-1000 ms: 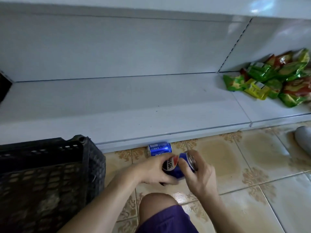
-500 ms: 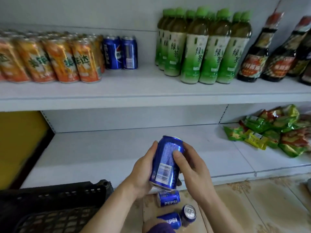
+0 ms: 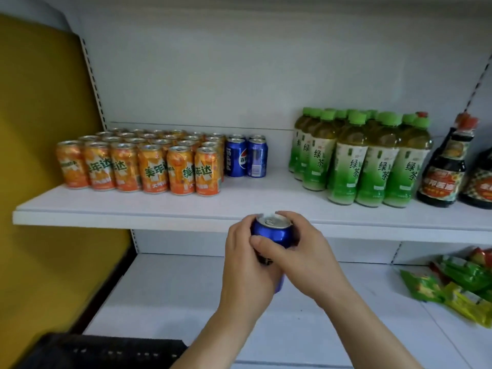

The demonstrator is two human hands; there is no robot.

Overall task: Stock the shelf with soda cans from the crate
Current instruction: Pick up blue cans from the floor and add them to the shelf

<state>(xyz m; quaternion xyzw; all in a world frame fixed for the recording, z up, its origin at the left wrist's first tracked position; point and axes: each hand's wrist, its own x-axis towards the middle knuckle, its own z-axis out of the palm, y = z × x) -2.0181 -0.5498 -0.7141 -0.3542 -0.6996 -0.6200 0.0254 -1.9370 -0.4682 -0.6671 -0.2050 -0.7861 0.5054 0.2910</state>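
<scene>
Both of my hands hold one blue soda can (image 3: 274, 233) upright, just in front of the white shelf's front edge (image 3: 159, 218). My left hand (image 3: 246, 267) wraps its left side and my right hand (image 3: 300, 254) wraps its right side, thumb across the front. On the shelf stand several orange cans (image 3: 138, 163) in rows at the left, with blue Pepsi cans (image 3: 246, 157) right beside them. The black crate's rim (image 3: 106, 351) shows at the bottom left.
Green tea bottles (image 3: 367, 158) stand on the same shelf to the right, with dark sauce bottles (image 3: 447, 169) beyond them. A bare stretch of shelf lies between the Pepsi cans and the tea. Snack packets (image 3: 452, 283) lie on the lower shelf at right. A yellow wall panel (image 3: 40, 155) bounds the left.
Both hands have lifted the blue can from near the floor up to the level of the drinks shelf. My view has tilted upward; the cans on the floor are out of sight.
</scene>
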